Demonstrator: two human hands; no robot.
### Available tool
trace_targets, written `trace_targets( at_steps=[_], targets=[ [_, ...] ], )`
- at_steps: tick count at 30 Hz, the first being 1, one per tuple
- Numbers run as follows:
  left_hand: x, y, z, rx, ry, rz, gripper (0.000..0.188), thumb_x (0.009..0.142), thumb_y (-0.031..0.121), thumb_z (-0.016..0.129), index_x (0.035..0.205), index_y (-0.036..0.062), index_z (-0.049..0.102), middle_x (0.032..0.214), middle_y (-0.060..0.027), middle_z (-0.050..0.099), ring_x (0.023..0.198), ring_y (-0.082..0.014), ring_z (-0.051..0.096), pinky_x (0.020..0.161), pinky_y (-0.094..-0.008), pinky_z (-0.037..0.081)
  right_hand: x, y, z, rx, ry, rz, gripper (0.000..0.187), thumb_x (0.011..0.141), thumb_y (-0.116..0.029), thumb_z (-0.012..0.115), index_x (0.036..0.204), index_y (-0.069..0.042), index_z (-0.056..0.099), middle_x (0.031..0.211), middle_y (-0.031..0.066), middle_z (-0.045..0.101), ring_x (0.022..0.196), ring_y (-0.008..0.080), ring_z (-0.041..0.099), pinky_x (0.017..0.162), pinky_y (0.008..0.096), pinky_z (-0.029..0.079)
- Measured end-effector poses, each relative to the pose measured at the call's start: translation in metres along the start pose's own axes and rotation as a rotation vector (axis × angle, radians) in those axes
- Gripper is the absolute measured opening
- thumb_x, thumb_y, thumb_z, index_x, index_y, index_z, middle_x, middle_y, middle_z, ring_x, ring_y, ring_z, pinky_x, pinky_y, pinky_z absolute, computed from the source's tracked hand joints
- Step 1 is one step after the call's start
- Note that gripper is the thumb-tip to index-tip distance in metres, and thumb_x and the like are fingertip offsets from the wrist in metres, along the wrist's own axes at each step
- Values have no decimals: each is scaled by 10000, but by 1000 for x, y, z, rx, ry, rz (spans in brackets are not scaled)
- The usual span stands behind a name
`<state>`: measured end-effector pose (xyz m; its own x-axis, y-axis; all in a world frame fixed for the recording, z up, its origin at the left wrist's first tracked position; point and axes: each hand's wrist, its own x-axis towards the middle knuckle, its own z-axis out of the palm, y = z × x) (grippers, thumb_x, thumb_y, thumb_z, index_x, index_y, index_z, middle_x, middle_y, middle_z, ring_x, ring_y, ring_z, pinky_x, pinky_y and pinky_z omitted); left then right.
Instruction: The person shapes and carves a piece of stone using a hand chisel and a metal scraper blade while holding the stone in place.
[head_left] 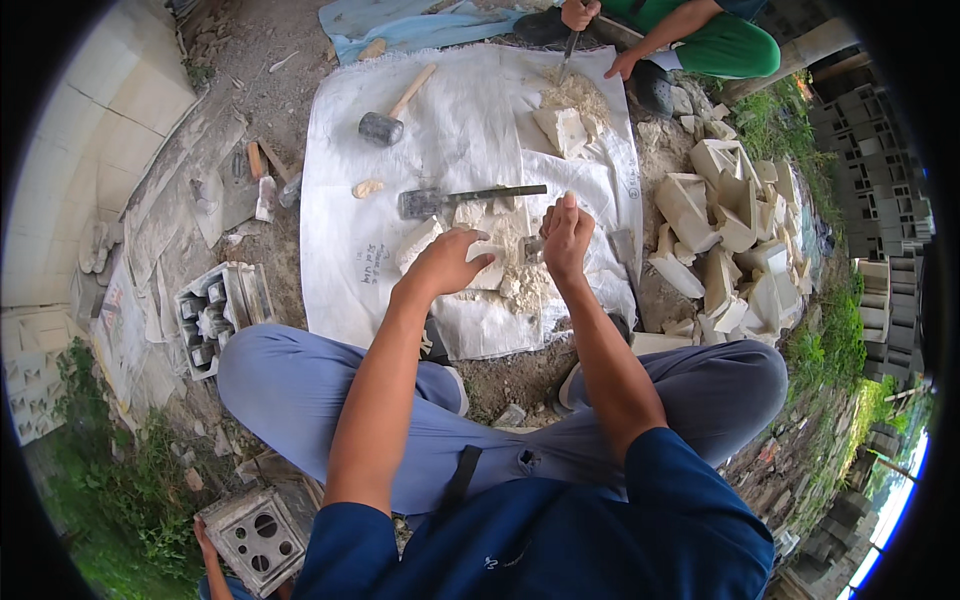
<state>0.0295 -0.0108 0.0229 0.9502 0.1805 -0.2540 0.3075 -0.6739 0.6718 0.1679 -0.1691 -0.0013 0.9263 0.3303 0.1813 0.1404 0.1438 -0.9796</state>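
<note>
My left hand (445, 264) rests on a pale, chalky block (487, 252), its fingers and thumb apart around the block's near side. Just to its right, my right hand (567, 238) is closed in a fist, thumb uppermost, around a tool with a short, flat grey blade (531, 250). The tool's handle is hidden inside the fist. Whitish chips and crumbs (522, 288) lie under and beside the blade. Beyond both hands lies a mallet with a dark, blocky head (418, 204); its dark handle points right.
A white woven sheet (340, 150) covers the ground. On it lie a wooden-handled mallet (381, 128) and another block (562, 131). Broken pale slabs (715, 215) pile up at right. A co-worker's hand (580, 14) grips a chisel at the far edge. A moulded block (222, 310) stands at left.
</note>
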Motion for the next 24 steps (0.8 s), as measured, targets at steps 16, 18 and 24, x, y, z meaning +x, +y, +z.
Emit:
trace_targets(
  at_steps=[16,18,24],
  targets=[
    [-13,-20,7,26,66,-35,459,964,386,658,1324,102,623,1323,-187,624,1224,-361,588,1036,-432,471,2,-16,10,-33,-17,84,649,1089,-403,462,536,-74,379,506,-47,372,487,49,293,445,296,204],
    [-17,-19,3,32,88,-17,467,967,404,654,1323,105,623,1321,-185,626,1227,-360,586,1037,-434,470,7,-53,22,-32,-43,7,614,1091,-437,435,575,-137,290,499,-57,302,448,53,254,424,281,196],
    [-7,8,-6,-17,11,-40,471,960,395,663,1328,103,622,1332,-191,620,1238,-364,582,1046,-434,467,-4,1,13,-433,-47,26,656,1065,-419,498,564,-6,396,514,-9,337,542,98,297,482,361,236]
  ],
)
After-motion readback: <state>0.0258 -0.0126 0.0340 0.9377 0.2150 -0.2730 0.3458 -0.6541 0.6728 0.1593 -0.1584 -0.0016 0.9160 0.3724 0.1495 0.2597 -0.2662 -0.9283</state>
